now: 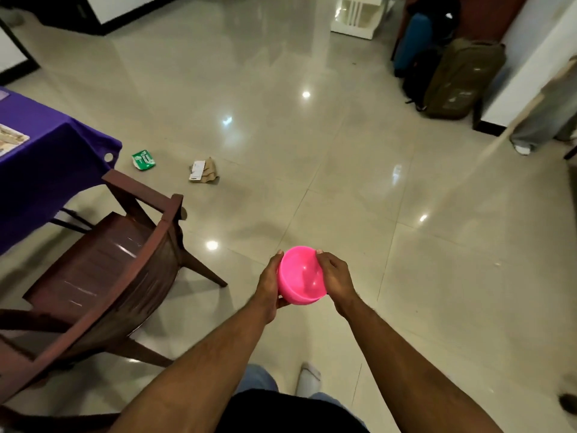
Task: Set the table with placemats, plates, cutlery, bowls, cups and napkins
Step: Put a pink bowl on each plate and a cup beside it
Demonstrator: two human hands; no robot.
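A bright pink plastic bowl (300, 275) is held in front of me above the tiled floor, its opening tilted towards me. My left hand (269, 282) grips its left side with fingers under the base. My right hand (334, 276) grips the right rim, fingers curled over the edge. The table under a purple cloth (46, 157) stands at the far left, apart from the bowl, with the corner of a patterned placemat (9, 139) on it.
A dark wooden chair (103, 270) stands between me and the table. A green packet (143, 160) and a crumpled paper bag (203, 171) lie on the floor. Bags and luggage (459, 79) lean at the back right. A person's legs (543, 126) show at right.
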